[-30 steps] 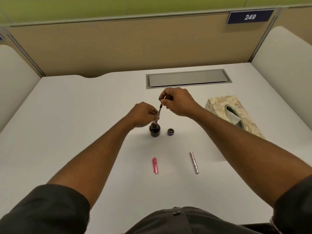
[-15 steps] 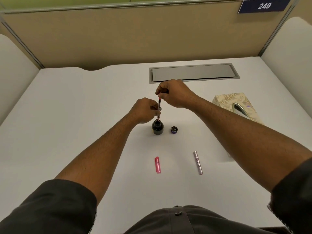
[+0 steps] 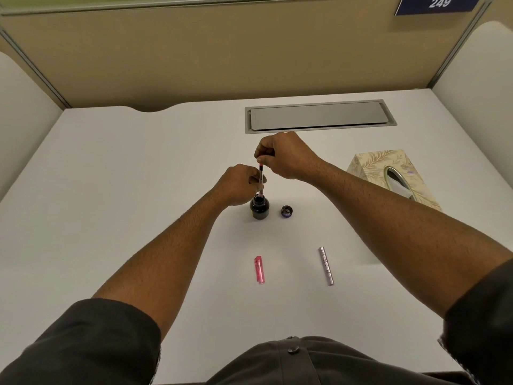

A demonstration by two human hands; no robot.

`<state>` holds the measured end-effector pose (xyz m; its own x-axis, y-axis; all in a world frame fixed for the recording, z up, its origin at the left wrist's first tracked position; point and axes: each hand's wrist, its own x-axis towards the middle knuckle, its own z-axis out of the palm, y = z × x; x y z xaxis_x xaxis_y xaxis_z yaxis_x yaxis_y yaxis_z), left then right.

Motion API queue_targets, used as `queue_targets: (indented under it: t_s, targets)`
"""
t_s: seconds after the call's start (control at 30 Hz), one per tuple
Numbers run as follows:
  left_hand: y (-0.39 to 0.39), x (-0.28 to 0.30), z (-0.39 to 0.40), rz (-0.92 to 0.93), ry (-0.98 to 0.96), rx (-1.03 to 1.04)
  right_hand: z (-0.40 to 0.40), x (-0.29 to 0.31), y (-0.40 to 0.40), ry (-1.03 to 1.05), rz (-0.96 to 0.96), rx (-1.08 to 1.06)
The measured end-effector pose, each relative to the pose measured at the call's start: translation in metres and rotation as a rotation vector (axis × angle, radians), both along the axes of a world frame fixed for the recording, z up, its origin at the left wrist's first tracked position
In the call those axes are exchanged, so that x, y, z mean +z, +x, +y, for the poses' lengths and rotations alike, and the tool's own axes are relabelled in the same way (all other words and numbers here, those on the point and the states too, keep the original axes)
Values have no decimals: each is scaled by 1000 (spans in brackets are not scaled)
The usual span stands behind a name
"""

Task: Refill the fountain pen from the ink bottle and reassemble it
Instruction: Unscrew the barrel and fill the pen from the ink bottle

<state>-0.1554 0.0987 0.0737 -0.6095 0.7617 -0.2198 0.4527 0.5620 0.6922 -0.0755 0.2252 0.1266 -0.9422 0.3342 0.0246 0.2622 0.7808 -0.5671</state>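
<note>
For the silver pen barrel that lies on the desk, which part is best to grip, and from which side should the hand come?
Grip the silver barrel around its middle, coming from above with the right hand, thumb and finger on its two long sides. It lies flat, pointing roughly away from the person, with bare desk on both sides. It is round, so it may roll.

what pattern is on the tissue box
Cream with a pale leafy frond print; the tissue box shows only in the head view, on the right.
</note>
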Motion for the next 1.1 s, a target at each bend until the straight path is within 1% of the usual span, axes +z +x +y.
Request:
queue_targets:
  t_s: [0.6,0.77,0.93,1.1]
  targets:
    - [4,-38,-6,56,-18,84,-10,-16,5,57,-119,61]
    - [5,-45,-7,61,-15,105,-10,-19,5,63,-126,57]
    - [7,-49,-8,31,17,140,-8,-22,4,80,-132,64]
    - [8,-53,-9,-38,82,183,-6,-23,3,88,-142,75]
